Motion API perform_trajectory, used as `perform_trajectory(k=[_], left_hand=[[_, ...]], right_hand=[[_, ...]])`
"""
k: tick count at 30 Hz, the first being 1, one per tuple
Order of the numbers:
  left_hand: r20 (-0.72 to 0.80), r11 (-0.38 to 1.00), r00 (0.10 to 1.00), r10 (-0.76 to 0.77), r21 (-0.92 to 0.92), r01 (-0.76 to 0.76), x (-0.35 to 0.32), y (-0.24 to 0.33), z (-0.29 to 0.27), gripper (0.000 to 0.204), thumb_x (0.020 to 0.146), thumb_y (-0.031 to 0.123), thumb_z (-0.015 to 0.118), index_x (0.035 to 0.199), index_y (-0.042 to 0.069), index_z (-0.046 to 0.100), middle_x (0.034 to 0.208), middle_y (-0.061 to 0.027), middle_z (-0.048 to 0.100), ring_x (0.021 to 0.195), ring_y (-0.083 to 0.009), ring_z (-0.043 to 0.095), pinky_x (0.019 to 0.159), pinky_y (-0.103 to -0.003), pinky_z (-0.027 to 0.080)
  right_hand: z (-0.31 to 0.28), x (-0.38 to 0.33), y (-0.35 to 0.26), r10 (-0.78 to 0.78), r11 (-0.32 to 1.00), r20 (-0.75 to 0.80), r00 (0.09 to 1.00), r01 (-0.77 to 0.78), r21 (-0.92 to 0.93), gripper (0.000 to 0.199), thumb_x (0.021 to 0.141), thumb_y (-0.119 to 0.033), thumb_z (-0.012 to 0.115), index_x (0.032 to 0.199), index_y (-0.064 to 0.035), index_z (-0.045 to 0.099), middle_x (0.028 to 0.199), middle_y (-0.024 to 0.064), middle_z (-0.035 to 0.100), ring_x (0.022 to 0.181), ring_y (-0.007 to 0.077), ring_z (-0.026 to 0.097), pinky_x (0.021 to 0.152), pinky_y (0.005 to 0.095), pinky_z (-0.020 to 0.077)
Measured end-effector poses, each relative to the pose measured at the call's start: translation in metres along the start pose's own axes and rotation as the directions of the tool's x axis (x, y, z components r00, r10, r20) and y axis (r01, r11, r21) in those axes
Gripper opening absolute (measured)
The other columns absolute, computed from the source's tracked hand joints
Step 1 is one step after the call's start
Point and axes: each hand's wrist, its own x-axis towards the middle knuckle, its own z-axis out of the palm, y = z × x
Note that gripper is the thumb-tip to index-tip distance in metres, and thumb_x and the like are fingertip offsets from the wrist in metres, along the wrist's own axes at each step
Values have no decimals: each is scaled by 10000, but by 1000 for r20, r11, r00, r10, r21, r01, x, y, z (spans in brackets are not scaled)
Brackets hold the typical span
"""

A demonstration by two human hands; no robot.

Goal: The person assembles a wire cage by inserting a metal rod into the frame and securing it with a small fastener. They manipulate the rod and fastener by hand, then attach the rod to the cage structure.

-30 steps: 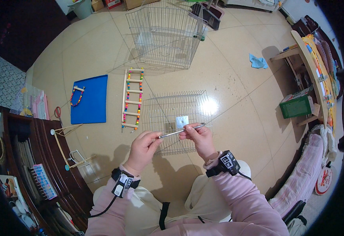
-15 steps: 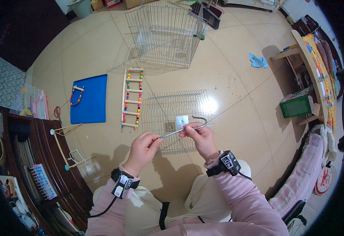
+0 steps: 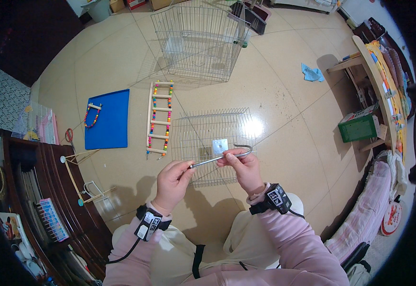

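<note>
A silver metal hook [image 3: 208, 161], with a long straight shank and a curved end, is held level above the floor between both hands. My left hand [image 3: 173, 181] pinches the tip of the straight end between thumb and fingers. Near the bend, my right hand [image 3: 244, 167] grips the shank, and the curve opens beyond its fingertips. Beneath the hook a flat wire grid panel [image 3: 193, 131] lies on the tiles, with a small square metal plate [image 3: 220, 145] on it, just past my right fingers.
Ahead stands a wire cage [image 3: 198, 52]. To the left lie a wooden ladder with coloured beads [image 3: 153, 110], a blue tray [image 3: 108, 133] bearing a beaded swing [image 3: 94, 107], and a wooden stand [image 3: 73, 178]. A blue cloth [image 3: 311, 73] and green box [image 3: 359, 127] are at right.
The hook has shifted very slightly to the right, and its straight tip shows a little more at my left fingers. Both hands keep almost the same place.
</note>
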Motion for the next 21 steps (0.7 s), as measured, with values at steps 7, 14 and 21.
perform_trajectory(k=[7, 14, 21], left_hand=[[-11, 989, 992, -126, -78, 125, 1, 2, 1, 139, 751, 7, 630, 885, -15, 601, 744, -54, 560, 575, -88, 478, 517, -206, 400], [29, 997, 997, -75, 17, 74, 2, 0, -1, 67, 768, 30, 624, 778, -18, 579, 679, -31, 523, 549, -69, 450, 468, -214, 349], [84, 973, 977, -195, -111, 204, 1, -1, 2, 93, 807, 76, 594, 800, -17, 592, 618, -8, 506, 553, -64, 453, 487, -208, 371]], right_hand=[[0, 0, -1, 24, 1000, -26, 999, -24, 3, 164, 870, -96, 523, 963, 36, 553, 839, 125, 624, 766, 175, 619, 713, 290, 514], [0, 0, -1, 12, 999, -30, 999, -13, -35, 167, 871, -107, 525, 961, 30, 554, 840, 120, 623, 764, 173, 618, 713, 289, 511], [-2, 2, 2, -5, 1000, -35, 999, 5, -5, 159, 870, -106, 526, 953, 27, 550, 841, 119, 624, 768, 179, 618, 720, 290, 509]])
